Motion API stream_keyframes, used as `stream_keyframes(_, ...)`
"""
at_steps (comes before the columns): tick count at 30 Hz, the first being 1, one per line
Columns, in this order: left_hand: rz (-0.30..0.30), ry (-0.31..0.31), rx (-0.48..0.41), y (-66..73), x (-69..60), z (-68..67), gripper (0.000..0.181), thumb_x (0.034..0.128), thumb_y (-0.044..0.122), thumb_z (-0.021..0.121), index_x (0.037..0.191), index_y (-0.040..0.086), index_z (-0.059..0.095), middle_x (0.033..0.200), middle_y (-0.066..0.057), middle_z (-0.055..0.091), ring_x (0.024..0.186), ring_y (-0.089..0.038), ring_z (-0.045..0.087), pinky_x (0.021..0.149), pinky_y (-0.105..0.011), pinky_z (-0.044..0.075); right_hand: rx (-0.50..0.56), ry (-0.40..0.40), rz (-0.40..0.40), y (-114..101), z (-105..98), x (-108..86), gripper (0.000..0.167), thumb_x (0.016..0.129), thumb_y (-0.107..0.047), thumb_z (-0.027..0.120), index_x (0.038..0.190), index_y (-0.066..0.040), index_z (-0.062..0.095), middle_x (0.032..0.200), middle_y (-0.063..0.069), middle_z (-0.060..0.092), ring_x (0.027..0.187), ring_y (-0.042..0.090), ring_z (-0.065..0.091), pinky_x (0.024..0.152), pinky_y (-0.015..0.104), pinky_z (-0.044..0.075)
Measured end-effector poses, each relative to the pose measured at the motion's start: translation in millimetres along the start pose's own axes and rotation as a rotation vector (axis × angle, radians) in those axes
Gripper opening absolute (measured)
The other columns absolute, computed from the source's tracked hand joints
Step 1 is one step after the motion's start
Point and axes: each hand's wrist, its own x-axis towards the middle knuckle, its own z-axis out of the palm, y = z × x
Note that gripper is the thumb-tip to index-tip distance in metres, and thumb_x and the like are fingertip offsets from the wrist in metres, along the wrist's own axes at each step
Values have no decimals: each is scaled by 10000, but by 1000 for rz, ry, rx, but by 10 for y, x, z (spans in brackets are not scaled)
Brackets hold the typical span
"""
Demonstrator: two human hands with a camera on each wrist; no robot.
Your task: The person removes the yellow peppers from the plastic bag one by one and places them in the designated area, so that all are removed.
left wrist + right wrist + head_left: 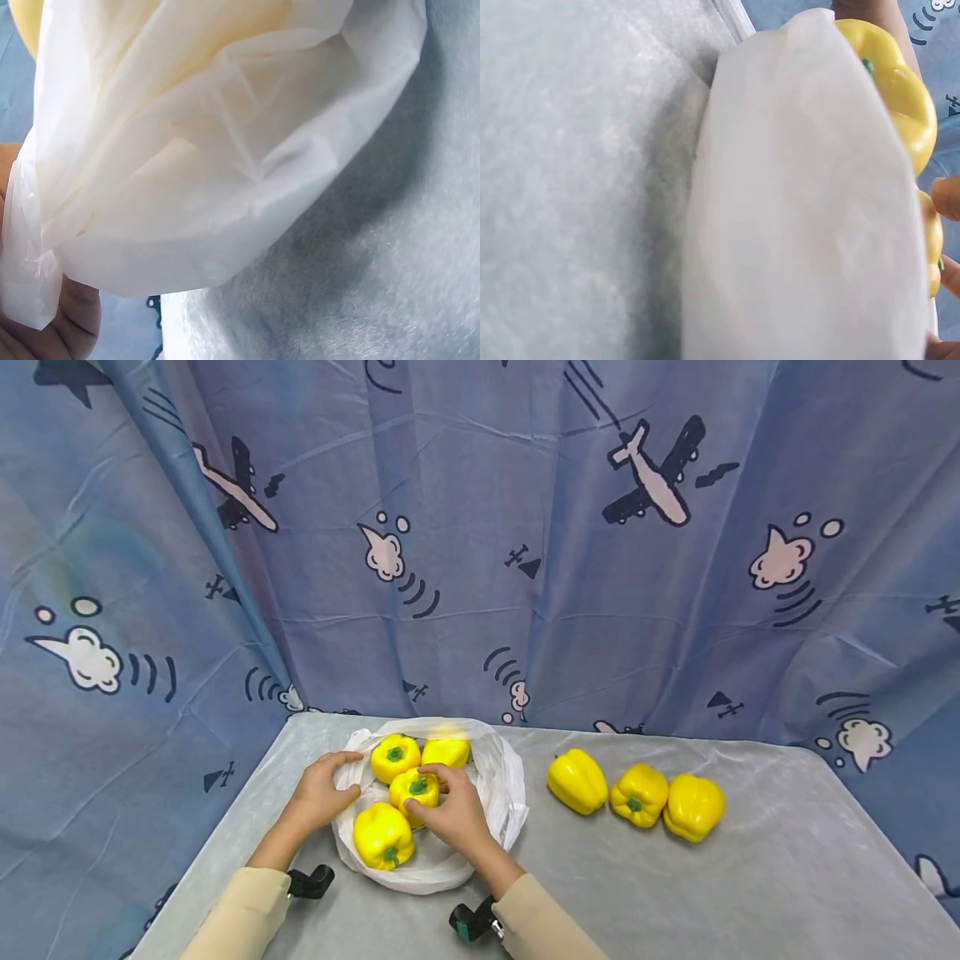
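1. right hand [457, 810]: thumb and fingers around the middle yellow pepper [411, 790], stem up, inside the bag opening; cannot tell if that pepper rests on anything.
2. left hand [318, 793]: holds the left rim of the white plastic bag [517, 802], thumb and fingers apart; left wrist view shows plastic bunched at the hand.
3. bag sits on the gray desk [795, 868], mouth spread wide, left of the loose peppers.
4. three more in bag: back-left pepper [394, 760], stem up; back-right pepper [446, 750], partly behind the see-through rim; front pepper [382, 833], stem tilted toward the person.
5. on desk, right of bag, in a row: elongated pepper [577, 782], lying on its side; center pepper [639, 795], stem facing the person; far-right pepper [694, 807], right next to the center one.
6. beige sleeves [243, 914] on both arms; blue airplane-print curtain [465, 652] behind desk.
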Motion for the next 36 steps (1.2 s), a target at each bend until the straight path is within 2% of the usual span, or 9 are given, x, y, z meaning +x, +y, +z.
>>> stream_keyframes(14,-8,-10,7,-14,7,-16,479,815,74,657,1285,28,578,1327,-244,540,1269,-427,481,1073,-568,389,25,-8,24,18,19,-7,458,752,-251,765,1169,-102,648,1178,107,600,998,214,576,883,410,533)
stream_keyframes(26,-11,-12,8,-9,12,9,480,819,76,658,1290,31,574,1334,-241,537,1270,-425,480,1071,-565,393,25,39,28,28,21,-10,461,708,-237,800,1126,-85,679,1148,107,637,919,205,620,792,300,547)
stream_keyframes(36,-41,-20,1,14,1,-12,485,820,82,654,1296,40,570,1346,-237,526,1277,-424,472,1077,-568,385,48,67,42,21,12,-26,448,679,-224,812,1092,-96,692,1128,104,643,888,212,627,751,284,555)
